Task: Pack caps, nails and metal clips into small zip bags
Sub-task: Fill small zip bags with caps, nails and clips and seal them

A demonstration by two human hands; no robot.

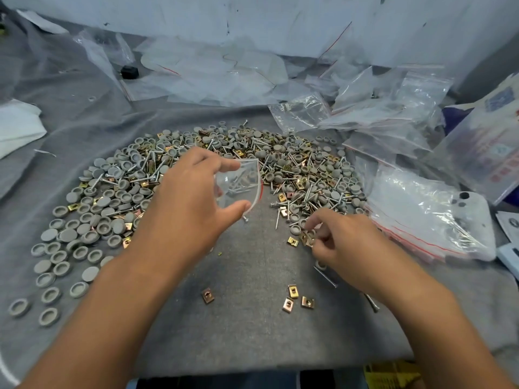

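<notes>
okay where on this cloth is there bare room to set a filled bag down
Bare grey cloth lies nearest you, between the forearms, bordered by four loose clips on the right. The mixed pile beyond the left hand is crowded; empty zip bags crowd the right, scattered caps the left.

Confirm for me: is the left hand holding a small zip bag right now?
Yes, the left hand pinches a small clear zip bag between thumb and fingers above the pile.

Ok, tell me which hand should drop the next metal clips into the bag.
Right. The right hand already pinches metal clips beside the pile, while the left hand grips the zip bag, holding it open.
</notes>
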